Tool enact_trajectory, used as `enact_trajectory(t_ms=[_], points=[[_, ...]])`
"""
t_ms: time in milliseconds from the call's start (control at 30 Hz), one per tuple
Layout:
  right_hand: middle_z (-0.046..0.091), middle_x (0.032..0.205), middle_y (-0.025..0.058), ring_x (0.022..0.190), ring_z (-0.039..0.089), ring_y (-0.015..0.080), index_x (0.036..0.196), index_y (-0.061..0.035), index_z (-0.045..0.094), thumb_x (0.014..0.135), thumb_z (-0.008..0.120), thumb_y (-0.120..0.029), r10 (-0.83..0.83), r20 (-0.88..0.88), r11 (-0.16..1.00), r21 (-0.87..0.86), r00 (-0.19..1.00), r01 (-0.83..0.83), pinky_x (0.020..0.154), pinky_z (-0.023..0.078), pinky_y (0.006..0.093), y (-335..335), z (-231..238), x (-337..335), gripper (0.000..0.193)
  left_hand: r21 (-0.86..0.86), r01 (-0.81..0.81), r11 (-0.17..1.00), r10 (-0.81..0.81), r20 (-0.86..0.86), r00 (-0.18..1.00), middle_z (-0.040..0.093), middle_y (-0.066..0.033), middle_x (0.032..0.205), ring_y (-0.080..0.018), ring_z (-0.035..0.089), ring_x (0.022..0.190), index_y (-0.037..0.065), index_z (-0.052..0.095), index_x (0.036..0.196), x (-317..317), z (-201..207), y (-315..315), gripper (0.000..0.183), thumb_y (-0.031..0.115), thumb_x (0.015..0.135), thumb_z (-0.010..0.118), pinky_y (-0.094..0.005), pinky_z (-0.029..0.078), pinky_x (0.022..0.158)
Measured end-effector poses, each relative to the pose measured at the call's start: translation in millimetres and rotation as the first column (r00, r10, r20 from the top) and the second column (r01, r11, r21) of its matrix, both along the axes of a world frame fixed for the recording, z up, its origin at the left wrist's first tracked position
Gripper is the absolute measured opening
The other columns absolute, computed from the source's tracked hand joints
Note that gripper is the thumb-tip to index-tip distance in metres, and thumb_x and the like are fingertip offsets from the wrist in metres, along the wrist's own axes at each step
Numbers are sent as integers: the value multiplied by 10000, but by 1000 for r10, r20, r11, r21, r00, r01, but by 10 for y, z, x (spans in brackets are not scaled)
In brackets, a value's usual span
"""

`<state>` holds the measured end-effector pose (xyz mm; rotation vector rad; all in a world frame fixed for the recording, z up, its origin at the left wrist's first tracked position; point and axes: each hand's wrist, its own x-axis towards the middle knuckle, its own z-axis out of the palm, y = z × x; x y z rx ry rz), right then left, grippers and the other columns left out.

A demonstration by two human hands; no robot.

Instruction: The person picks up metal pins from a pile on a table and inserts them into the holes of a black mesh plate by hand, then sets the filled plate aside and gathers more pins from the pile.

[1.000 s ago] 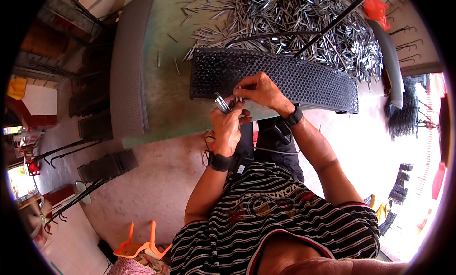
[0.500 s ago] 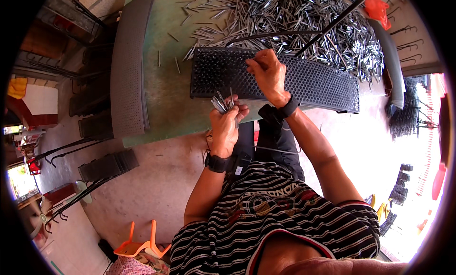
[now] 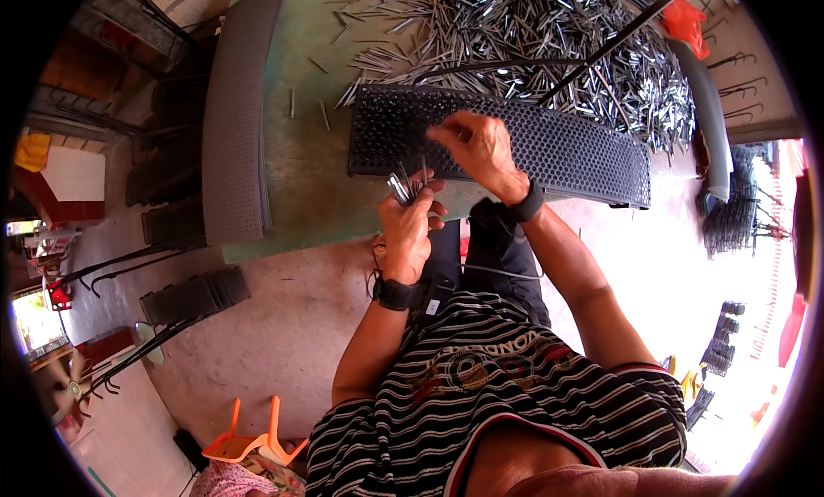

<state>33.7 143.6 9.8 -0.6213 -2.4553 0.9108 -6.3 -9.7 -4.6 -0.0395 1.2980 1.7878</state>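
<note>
My left hand [image 3: 407, 226] is closed around a bunch of thin metal strips [image 3: 399, 186], their ends fanning up past the fingers. It is just in front of the near edge of a black perforated panel [image 3: 549, 154]. My right hand [image 3: 487, 155] is over the panel's left half, fingers curled in a pinch toward the strips. Its fingertips are slightly blurred, so anything between them is not discernible. The panel lies lengthwise on the green table [image 3: 318, 184], full of small round holes. Its left part looks darker and more densely textured.
A large heap of metal strips [image 3: 532, 33] covers the table's far side, with a few strays to its left. A dark rod [image 3: 614, 42] slants across it. Grey perforated panels [image 3: 236, 119] are stacked at the left edge. An orange stool [image 3: 257, 441] stands lower left.
My right hand has moved slightly left and down, away from the panel's holes and closer to the strips in my left hand. The left hand has barely moved.
</note>
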Motion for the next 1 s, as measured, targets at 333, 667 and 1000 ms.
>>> enact_trajectory(t_ms=[333,667,1000], points=[[657,712,99,646,667,138,914,27,570,835,561,-15,-245,-322,899,-428,914,90,535,506,232,-20,12,63,90,104,-99,990,106,-64,992,627,-108,944,-129,567,593,2,491,1144,59,-116,52,255,31,891,504,-250,477,513],[660,782,85,709,673,144,907,0,551,860,563,-11,-209,-320,958,-256,924,128,597,528,229,-69,-200,-21,50,55,-135,989,133,43,990,557,-36,725,-125,558,605,0,550,1079,36,-110,-28,205,8,885,489,-272,497,540],[614,707,111,618,606,273,810,-9,627,763,662,-116,-37,-42,991,127,998,42,548,478,347,-143,9,29,122,-33,-182,983,183,68,981,587,-27,802,-135,587,657,29,579,1046,15,-23,-75,180,35,868,558,-285,499,567]])
